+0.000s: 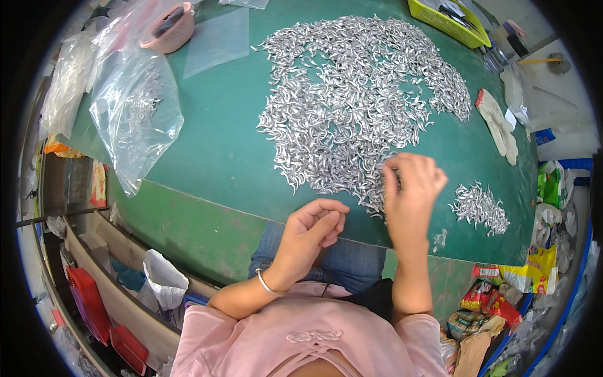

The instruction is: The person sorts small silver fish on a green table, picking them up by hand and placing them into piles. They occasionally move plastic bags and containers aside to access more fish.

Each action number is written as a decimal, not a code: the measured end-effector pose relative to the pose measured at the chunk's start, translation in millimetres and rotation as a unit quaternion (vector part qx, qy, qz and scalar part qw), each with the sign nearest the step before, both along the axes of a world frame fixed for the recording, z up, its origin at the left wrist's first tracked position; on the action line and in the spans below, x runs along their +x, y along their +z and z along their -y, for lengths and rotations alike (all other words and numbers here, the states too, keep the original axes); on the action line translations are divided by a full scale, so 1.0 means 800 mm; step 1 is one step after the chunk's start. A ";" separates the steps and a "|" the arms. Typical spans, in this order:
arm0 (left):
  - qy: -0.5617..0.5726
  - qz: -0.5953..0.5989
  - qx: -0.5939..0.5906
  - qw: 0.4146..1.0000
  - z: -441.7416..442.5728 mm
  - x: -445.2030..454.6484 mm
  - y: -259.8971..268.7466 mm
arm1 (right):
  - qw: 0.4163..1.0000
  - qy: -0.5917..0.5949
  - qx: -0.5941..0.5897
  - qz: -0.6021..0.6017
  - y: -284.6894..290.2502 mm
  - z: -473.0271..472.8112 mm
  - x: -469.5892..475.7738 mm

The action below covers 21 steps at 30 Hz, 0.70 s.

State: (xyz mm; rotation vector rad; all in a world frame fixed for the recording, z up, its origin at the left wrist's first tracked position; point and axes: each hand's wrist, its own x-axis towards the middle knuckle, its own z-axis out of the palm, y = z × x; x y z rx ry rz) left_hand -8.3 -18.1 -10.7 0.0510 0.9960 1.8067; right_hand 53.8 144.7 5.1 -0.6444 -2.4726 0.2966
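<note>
A wide heap of small curved silvery metal pieces (348, 103) covers the middle of the green table mat (216, 141). Just short of the heap's front edge is my left hand (313, 226), its fingers curled and the thumb against them; whether anything lies inside cannot be seen. My right hand (412, 181) reaches over the heap's front right corner with fingers bent down. Its fingertips are partly hidden, so any piece between them is not visible. Farther right lies a small separate pile of similar pieces (480, 209).
At left, a clear plastic bag (136, 113) holds some silvery pieces, near a pink basket (172, 30) and a flat plastic sheet (219, 42). A yellow-green basket (450, 21) stands at the back right. A white work glove (497, 125) lies along the right edge.
</note>
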 end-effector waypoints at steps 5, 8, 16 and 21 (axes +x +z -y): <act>0.001 0.007 0.005 1.000 0.000 0.001 -0.002 | 0.987 -0.152 0.041 0.037 0.013 -0.041 0.084; -0.004 0.049 0.022 0.999 -0.006 0.004 0.001 | 0.967 -0.230 0.033 0.104 -0.003 -0.059 0.128; -0.030 0.191 0.078 0.978 -0.013 0.009 -0.002 | 0.989 0.002 -0.143 -0.025 -0.002 -0.027 0.082; -0.033 0.145 0.066 0.987 -0.014 0.012 0.001 | 0.992 0.013 -0.123 -0.008 -0.010 -0.028 0.070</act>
